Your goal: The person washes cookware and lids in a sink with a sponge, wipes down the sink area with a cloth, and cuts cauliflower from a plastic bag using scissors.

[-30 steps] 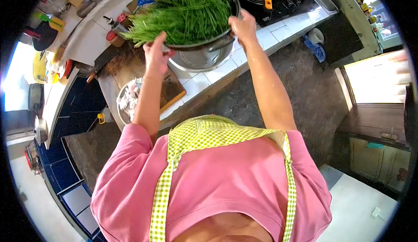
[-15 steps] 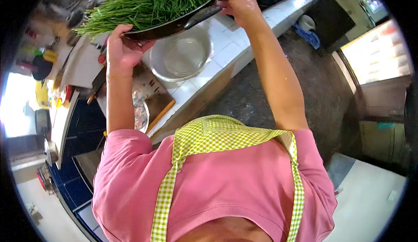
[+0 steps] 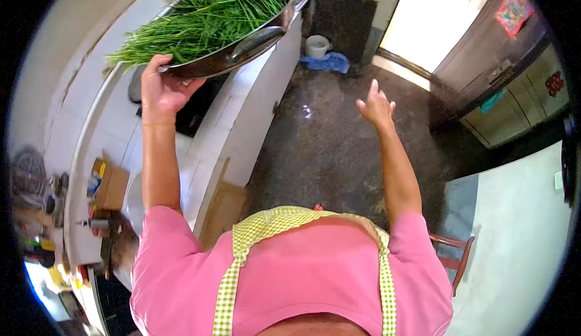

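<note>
My left hand grips the near left rim of a wide, shallow metal pan, thumb on top and fingers beneath. Long thin green stalks, which look like chives, are heaped in the pan and overhang its left side. The pan is held up over the tiled counter, its dark side handle facing me. Out to the right, my right hand is away from the pan over the floor, holding nothing, its fingers apart and one stretched forward.
The white tiled counter runs along my left, with a black stove surface below the pan. A white container and blue cloth lie on the dark floor. A wooden chair stands at right, near a bright doorway.
My right hand has let go of the pan and moved right and down. The left hand still holds it. My view has turned toward the doorway, and the metal basin is no longer plainly seen.
</note>
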A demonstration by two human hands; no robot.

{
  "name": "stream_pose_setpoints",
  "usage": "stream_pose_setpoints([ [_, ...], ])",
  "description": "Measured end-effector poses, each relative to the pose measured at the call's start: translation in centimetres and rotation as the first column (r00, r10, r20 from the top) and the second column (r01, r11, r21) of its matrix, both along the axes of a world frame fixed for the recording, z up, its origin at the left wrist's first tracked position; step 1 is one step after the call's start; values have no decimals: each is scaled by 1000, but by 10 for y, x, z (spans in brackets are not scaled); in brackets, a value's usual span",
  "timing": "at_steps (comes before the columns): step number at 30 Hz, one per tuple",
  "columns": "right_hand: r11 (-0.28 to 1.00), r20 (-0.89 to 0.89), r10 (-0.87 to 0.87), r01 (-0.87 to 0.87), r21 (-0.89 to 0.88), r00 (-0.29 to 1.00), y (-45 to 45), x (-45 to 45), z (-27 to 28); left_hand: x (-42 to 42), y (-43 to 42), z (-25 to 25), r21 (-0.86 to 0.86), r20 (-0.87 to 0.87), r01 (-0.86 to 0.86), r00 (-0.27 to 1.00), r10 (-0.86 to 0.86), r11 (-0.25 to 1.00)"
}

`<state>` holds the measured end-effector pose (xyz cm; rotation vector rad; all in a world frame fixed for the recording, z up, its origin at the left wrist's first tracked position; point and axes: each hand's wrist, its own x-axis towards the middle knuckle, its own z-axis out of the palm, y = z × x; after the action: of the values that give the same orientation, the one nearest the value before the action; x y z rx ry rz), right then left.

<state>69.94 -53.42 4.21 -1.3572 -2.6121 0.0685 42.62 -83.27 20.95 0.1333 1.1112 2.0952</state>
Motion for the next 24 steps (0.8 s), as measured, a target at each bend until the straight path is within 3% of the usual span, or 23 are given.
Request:
stream_pose_setpoints([
  [1,986,27,-96,99,-131,995,22,8,-1,1,35,1,-34,56,-28,998,30,999],
  [2,946,63,-183,194,-260,981,39,13,-2,-19,65,-13,35,98,86,991,-89,996],
  [4,972,67,-136,146,-183,988,70,16,-9,-23,126,-18,38,74,90,993,-93,995],
  [6,991,83,-67,76,-110,994,108,0,-19,-41,191,-27,68,215,72,973,-85,995],
  [8,796,-281,-139,-62,-603,950,151,-29,-29,-62,244,-39,104,134,147,978,-160,984],
  [9,802,-399,-169,-110,-587,901,171,-48,-40,-76,273,-47,102,149,151,975,-165,983],
  [10,808,-394,-148,-119,-577,907,192,-64,-48,-96,304,-57,103,166,155,971,-171,982],
  [11,970,-177,-78,34,-239,981,200,-78,-41,-110,332,-66,107,172,190,963,-207,976],
  [12,983,55,-100,89,163,993,214,-100,-35,-131,357,-78,109,178,226,954,-242,968],
  [13,985,-102,-70,53,-166,992,244,-119,-26,-154,384,-87,133,180,275,938,-296,952],
  [14,990,-112,-75,60,-130,991,278,-138,-27,-172,419,-88,132,136,205,965,-223,970],
  [16,885,-68,-193,143,-444,979,335,-171,-49,-201,457,-97,283,187,294,916,-354,913],
  [18,953,-19,-203,193,-232,979,358,-210,-47,-235,485,-91,140,236,243,933,-271,960],
  [19,976,50,-81,90,-200,995,369,-217,-49,-257,502,-108,154,214,259,933,-288,954],
  [20,980,-11,4,-6,-200,1000,397,-237,-55,-281,523,-108,110,253,228,935,-249,967],
  [22,882,-270,-17,-113,-458,963,426,-266,-49,-314,553,-112,86,176,247,950,-258,965],
  [23,879,-271,-25,-108,-465,962,440,-280,-48,-326,568,-107,33,169,166,971,-169,986],
  [24,919,-154,-5,-57,-391,988,453,-294,-46,-344,580,-108,29,160,200,966,-202,979],
])
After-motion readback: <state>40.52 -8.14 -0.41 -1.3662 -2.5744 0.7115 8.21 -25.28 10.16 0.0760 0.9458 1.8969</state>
